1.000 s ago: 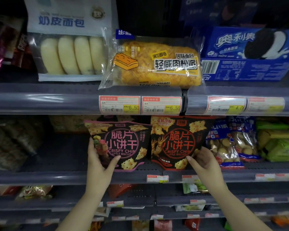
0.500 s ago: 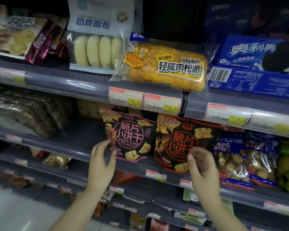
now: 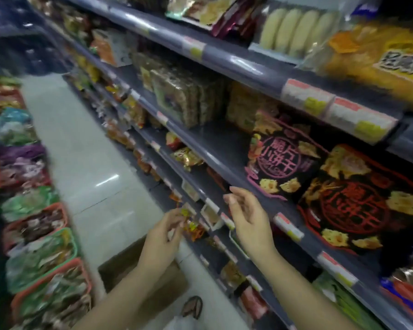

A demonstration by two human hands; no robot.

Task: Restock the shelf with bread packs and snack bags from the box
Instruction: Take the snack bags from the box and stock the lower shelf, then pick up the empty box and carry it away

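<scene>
Now both hands (image 3: pixel 161 236) (image 3: pixel 247 216) loose, off snack bags (image 3: pixel 284 158)

I see both my bare arms reach forward. My left hand (image 3: pixel 163 236) is lower, its fingers bent loosely with the tips close together. My right hand (image 3: pixel 247 216) is higher, its fingers loosely bent and spread. Neither hand holds anything.

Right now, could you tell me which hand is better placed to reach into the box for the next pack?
Left, probably: the left hand hangs above the box, the right hand nearer the shelf.
</scene>
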